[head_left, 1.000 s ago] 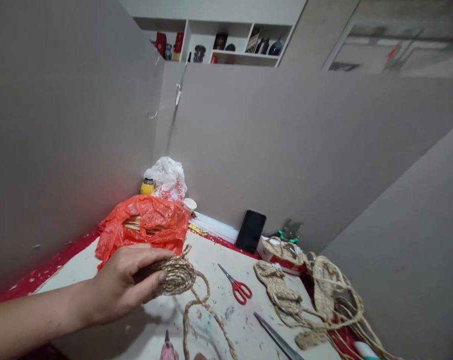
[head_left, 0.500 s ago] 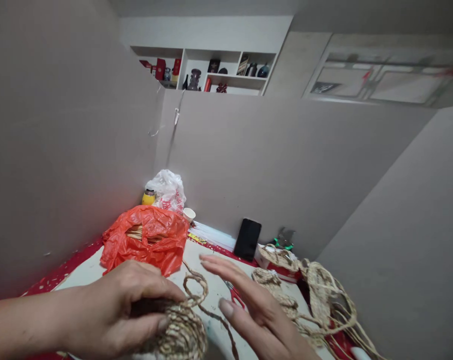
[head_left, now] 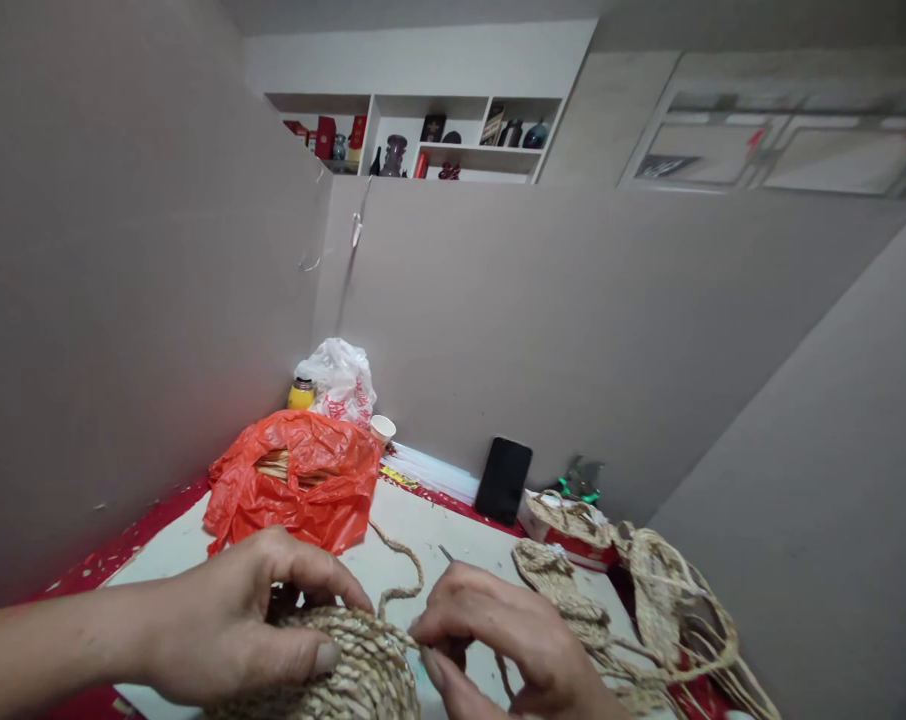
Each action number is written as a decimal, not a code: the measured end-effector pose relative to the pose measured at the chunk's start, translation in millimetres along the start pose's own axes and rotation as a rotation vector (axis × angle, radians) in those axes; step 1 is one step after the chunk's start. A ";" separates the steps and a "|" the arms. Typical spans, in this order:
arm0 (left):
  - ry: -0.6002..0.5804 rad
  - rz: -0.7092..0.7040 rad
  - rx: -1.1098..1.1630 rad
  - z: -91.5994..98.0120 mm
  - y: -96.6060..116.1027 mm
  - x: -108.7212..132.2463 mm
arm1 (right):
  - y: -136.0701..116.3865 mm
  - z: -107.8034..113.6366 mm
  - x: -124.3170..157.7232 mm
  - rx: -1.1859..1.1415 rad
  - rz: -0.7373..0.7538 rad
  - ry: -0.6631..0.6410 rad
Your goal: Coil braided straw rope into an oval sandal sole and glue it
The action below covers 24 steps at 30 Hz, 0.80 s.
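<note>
At the bottom of the view lies a round woven straw piece (head_left: 363, 665), its rows of twisted cord packed close. My left hand (head_left: 235, 620) grips it from the left, thumb on its face and fingers over the top edge. At its right edge my right hand (head_left: 513, 645) is closed, thumb and forefinger pinching a straw cord (head_left: 414, 642). A loose brown length of the cord (head_left: 404, 555) curves over the white board behind the piece. Part of the piece is cut off by the frame's lower edge.
A red plastic bag (head_left: 295, 480) with straw strands stands behind my left hand. A black phone (head_left: 503, 480) leans at the back wall, near green-handled pliers (head_left: 580, 485). Woven straw pieces (head_left: 558, 590) and loose cords (head_left: 712, 640) lie to the right. A paper cup (head_left: 382, 428) stands behind.
My right hand has gone from spread fingers to a pinch at the woven piece's edge. The cord's loop has opened out, and more of the woven piece shows.
</note>
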<state>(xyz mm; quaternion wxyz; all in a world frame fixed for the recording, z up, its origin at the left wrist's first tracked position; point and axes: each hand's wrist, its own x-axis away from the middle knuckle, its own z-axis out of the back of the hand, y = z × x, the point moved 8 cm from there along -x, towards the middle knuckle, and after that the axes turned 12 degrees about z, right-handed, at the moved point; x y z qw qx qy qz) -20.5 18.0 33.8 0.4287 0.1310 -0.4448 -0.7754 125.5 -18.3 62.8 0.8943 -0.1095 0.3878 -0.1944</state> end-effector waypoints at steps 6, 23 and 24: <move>-0.010 -0.001 0.103 -2.8 5.7 -4.1 | -7.8 -3.6 8.9 0.273 0.223 0.002; 0.068 0.032 0.309 -5.4 -16.4 -15.4 | -3.1 -9.3 27.1 0.521 0.148 0.045; 0.072 0.034 0.311 -5.3 -16.2 -14.8 | -3.9 -8.5 27.1 0.506 0.144 0.062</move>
